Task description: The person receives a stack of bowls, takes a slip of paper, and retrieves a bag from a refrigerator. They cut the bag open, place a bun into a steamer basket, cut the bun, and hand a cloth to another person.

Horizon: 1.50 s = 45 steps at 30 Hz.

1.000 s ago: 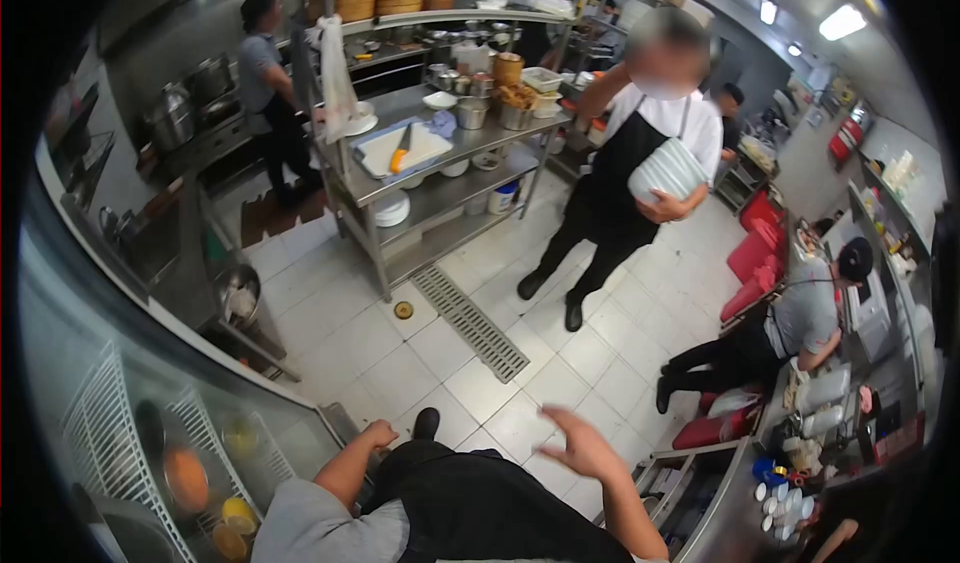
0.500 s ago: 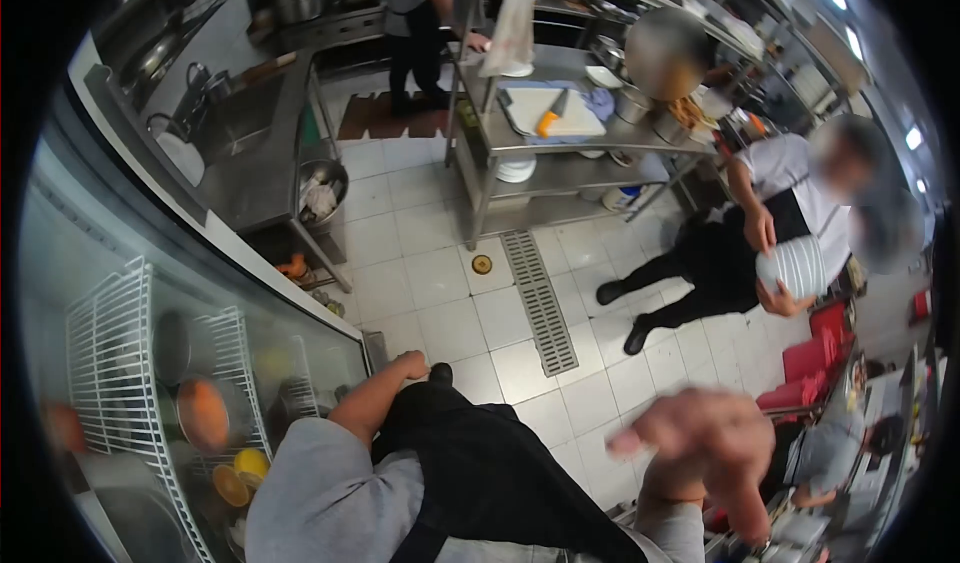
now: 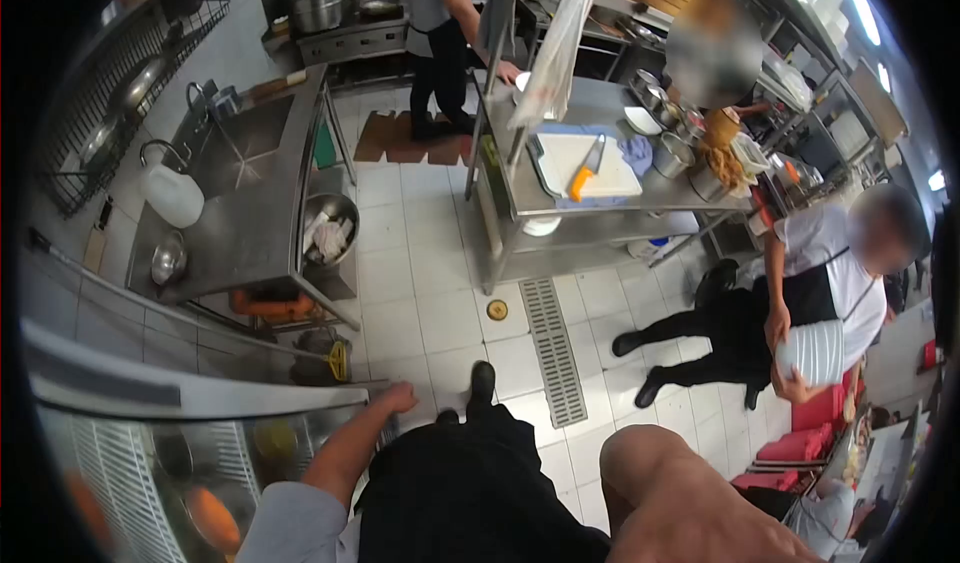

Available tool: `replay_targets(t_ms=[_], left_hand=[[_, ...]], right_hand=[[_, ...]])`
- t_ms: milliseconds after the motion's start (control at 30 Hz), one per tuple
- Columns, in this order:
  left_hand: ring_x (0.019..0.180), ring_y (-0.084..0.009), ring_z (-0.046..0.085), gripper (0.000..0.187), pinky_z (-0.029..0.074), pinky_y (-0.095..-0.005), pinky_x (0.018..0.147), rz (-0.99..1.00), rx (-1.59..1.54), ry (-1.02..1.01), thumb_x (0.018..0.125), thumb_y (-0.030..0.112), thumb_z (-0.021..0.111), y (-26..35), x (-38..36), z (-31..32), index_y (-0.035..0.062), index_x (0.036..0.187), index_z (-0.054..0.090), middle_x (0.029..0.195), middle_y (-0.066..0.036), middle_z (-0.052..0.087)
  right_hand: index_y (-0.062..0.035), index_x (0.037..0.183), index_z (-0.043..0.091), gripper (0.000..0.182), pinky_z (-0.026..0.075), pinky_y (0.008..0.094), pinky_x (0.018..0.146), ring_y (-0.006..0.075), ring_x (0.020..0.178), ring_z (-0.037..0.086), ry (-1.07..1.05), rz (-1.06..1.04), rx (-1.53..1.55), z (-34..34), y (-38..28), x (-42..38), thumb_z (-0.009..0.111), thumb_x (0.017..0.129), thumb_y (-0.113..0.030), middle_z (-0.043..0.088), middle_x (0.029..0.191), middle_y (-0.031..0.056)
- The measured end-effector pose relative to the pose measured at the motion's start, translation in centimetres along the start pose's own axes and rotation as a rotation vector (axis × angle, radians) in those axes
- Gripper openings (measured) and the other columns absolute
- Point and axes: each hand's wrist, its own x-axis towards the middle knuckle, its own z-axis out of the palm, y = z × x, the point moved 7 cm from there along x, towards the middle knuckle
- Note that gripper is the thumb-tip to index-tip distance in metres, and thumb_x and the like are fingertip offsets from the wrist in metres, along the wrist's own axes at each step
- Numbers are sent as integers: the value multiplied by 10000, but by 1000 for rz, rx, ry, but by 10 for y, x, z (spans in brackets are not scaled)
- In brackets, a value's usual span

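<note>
My left hand (image 3: 396, 400) is closed at the end of a glass-fronted cabinet door (image 3: 220, 403), low in the head view. Behind the glass, white wire racks (image 3: 110, 473) and a round container of something orange (image 3: 212, 519) show blurred. Close to the camera at bottom right is my right hand (image 3: 690, 493), large and bent. Its fingers are turned out of sight, so whether it holds anything does not show. My black apron (image 3: 460, 493) fills the space between my arms.
A person carries stacked bowls (image 3: 810, 353) at right. Beside a metal worktable (image 3: 580, 108) stands another person (image 3: 440, 43). A knife with an orange handle (image 3: 584, 179) lies on a white cutting board (image 3: 560, 158). A sink counter (image 3: 240, 213) stands left; a floor drain (image 3: 553, 353) runs ahead.
The view has shifted, and the cabinet door and its racks now sit lower. My right hand has come nearer the camera from its raised pose. My left hand stays at the door's end.
</note>
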Motion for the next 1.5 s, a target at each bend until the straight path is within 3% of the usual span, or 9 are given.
replay_targets(t_ms=[433,600,733,833,933,1133,1333,1433,1500], left_hand=[[974,-425,610,459,476,-495,856,-586,-684,280,857,393,566,-77,-53,-107,-43,956,671,1006,-273,644],[995,-447,589,482,459,-492,859,-671,-819,452,887,396,520,-103,-27,-99,-60,961,655,1025,-290,630],[1010,-450,575,426,450,-504,893,-422,-529,337,955,338,444,-135,4,-112,-29,993,656,1039,-253,636],[896,-353,629,333,486,-450,821,-289,-535,446,890,301,573,-182,44,-172,0,998,666,956,-207,655],[788,-138,614,215,506,-279,619,-136,-1193,455,948,235,554,-159,60,-317,39,1003,623,916,-42,643],[877,-146,588,386,481,-303,761,659,-973,674,1003,357,472,-1,15,-665,32,1187,572,1028,-58,621],[1272,-192,400,577,300,-346,1074,1133,-1067,282,979,255,549,168,20,-757,-25,1424,312,1412,-128,388],[701,-121,532,283,450,-262,629,1058,-1314,69,967,225,562,207,54,-733,6,1142,525,794,-35,540],[484,-74,335,175,276,-239,438,984,-1476,167,970,219,552,206,60,-722,45,959,539,580,30,341]], right_hand=[[-108,1210,614,336,503,466,825,242,1048,643,-75,-216,117,-151,66,40,642,887,-197,635,1196,137],[65,1302,464,445,488,383,940,329,1181,557,534,457,-582,-341,185,-8,546,952,-198,500,1326,266],[21,1361,424,523,427,362,1006,236,1226,495,786,346,-1344,-443,244,-27,630,907,-135,551,1285,167],[38,1229,531,534,430,464,892,372,1054,544,906,283,-1825,-488,288,-60,698,836,-282,580,1147,236],[21,1093,535,312,480,500,710,461,793,612,1001,478,-1476,-460,323,-66,535,924,-241,605,831,294],[-36,1071,528,286,450,504,657,457,730,577,970,696,-1418,-397,333,-133,451,988,-299,608,815,245],[-25,971,481,370,427,505,633,451,698,561,954,825,-1505,-348,294,-123,386,1011,-380,579,734,240],[-26,986,478,362,429,501,635,451,708,559,992,850,-1566,-327,285,-134,379,1014,-374,578,747,242],[-26,971,480,358,430,494,643,445,707,559,1029,861,-1543,-304,276,-147,380,1016,-368,578,749,236]])
